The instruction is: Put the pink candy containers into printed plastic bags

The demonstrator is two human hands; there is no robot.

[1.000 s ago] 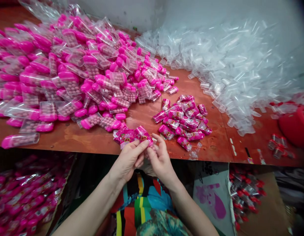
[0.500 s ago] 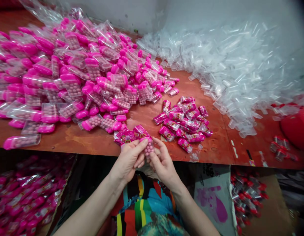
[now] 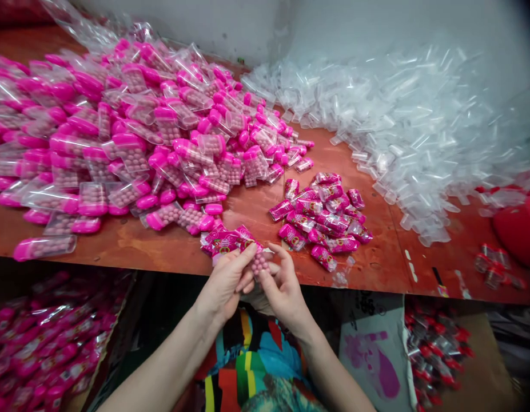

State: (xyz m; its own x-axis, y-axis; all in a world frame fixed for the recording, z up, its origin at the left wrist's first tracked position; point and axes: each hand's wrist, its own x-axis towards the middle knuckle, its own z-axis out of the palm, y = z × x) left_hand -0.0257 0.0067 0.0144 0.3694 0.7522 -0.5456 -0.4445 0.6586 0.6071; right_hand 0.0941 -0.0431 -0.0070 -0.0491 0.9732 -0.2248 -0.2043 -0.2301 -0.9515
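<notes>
Both my hands meet just off the table's front edge around one clear candy container (image 3: 259,263) full of small pink balls. My left hand (image 3: 228,277) pinches it from the left, with the thumb over its upper end. From the right, my right hand (image 3: 284,286) grips its lower part between thumb and fingers. Fingers hide part of the container. Right behind my left hand lie flat printed pink sleeves (image 3: 222,239). Beyond my right hand sits a small heap of containers in printed pink wrap (image 3: 322,217).
A large pile of pink-capped candy containers (image 3: 131,149) covers the table's left side. Clear plastic sleeves (image 3: 385,137) are heaped at the right against the wall. Below the edge are boxes of wrapped pink pieces (image 3: 54,343) and red-capped pieces (image 3: 434,349). A red object (image 3: 519,232) stands far right.
The view has shifted slightly, so the table appears a little lower and further right. My hands keep hold of the same container, with only small finger movement.
</notes>
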